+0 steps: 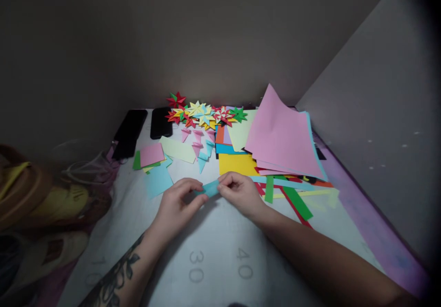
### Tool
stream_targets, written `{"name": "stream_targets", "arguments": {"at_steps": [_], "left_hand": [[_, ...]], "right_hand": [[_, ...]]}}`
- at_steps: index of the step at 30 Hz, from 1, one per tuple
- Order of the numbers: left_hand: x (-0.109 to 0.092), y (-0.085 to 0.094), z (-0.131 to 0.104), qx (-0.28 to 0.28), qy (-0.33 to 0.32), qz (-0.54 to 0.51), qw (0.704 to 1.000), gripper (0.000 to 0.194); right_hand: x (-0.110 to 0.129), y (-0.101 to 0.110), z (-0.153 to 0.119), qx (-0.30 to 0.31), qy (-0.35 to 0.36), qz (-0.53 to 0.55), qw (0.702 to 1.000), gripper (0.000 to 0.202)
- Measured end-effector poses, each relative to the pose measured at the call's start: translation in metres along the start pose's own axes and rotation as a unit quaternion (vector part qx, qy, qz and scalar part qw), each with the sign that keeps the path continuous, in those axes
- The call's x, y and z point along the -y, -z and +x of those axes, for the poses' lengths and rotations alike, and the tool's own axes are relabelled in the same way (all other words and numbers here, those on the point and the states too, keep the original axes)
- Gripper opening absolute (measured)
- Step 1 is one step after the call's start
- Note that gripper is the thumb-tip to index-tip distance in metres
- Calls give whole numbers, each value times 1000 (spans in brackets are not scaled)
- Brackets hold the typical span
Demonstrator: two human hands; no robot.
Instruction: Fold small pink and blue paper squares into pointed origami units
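Between my two hands is a narrow, folded-looking piece of light blue paper, held just above the white surface. My left hand pinches its left end between thumb and fingers. At the other end, my right hand grips it with thumb and forefinger. Beyond the hands lie small folded pink paper points and light blue paper points. A light blue paper square rests by my left hand, near a pink square stacked on green and yellow ones.
Folded paper stars in several colours are heaped at the back. Two black phone-like objects lie at the back left. Large pink sheets and loose paper strips cover the right side. Bags and other items crowd the left edge.
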State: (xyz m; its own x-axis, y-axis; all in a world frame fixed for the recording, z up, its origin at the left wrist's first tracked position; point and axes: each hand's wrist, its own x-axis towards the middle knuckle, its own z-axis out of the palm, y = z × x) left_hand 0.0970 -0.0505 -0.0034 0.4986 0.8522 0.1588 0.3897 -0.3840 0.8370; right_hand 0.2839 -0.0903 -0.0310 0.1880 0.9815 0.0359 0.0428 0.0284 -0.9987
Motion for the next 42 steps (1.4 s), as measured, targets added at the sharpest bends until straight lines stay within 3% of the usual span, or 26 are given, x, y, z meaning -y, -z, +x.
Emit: {"name": "stream_targets", "arguments": {"at_steps": [6,14,21,42], "left_hand": [[-4,-4,-3,-24,-25,37,999,6],[-8,-3,-2,-30,67,-29,997,13],[-9,-4,-2,-38,111,-52,992,16],[-11,-5,-3,-41,96,-45,994,20]], "right_hand": [[2,-3,-1,-14,3,4,1000,9],[6,-6,-3,-9,-12,38,999,10],[6,-7,-4,-9,-19,44,999,11],[6,-8,-4,5,-28,65,997,12]]}}
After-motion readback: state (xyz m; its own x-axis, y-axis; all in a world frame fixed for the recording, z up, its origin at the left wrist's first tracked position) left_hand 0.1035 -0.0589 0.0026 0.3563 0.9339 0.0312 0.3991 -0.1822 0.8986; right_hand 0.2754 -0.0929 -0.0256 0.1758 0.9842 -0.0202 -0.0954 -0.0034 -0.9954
